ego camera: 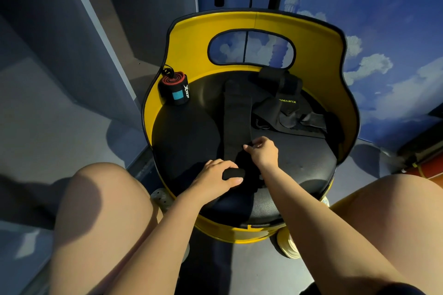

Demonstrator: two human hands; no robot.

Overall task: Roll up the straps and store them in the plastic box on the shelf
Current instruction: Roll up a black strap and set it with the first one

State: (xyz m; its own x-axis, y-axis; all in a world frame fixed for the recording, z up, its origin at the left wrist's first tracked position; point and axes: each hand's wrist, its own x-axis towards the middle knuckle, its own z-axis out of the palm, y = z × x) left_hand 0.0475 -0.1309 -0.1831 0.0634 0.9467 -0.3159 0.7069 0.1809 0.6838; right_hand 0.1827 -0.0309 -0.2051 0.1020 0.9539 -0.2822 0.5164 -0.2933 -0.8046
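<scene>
A long black strap [236, 112] lies stretched along the middle of a round black seat [299, 165]. Its near end is rolled into a small black roll [233, 173], which my left hand [215, 176] grips between fingers and thumb. My right hand [262, 151] pinches the strap's edge just beyond the roll. A finished roll, black with a red edge and a blue patch [173, 88], stands upright at the seat's far left. A loose pile of black straps with green lettering [285, 105] lies at the far right. No plastic box or shelf is in view.
The seat has a high yellow backrest [318, 79] curving round its far side. My bare knees flank the seat at left [103, 211] and right [383, 211]. A blue wall with clouds [395, 31] rises behind, and a grey floor lies to the left.
</scene>
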